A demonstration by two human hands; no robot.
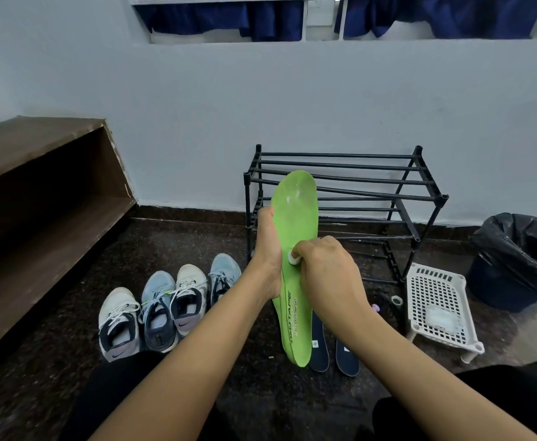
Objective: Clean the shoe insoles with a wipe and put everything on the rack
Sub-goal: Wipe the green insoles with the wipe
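Gripping green insole [297, 218]: left hand [267, 249] | wipe [293, 257] (mostly hidden) in right hand [327, 268]

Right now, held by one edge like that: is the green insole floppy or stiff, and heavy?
Probably semi-stiff: the green insole stands nearly upright, toe unsupported, while the left hand grips only one edge. Likely light: it looks thin, and one hand steadies it. It may flex slightly where the right hand presses the wipe.

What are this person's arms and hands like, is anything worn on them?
The left arm and right arm are bare to the frame's edge, no sleeves. The left hand and right hand wear no gloves; no watch, bracelet or ring is visible.
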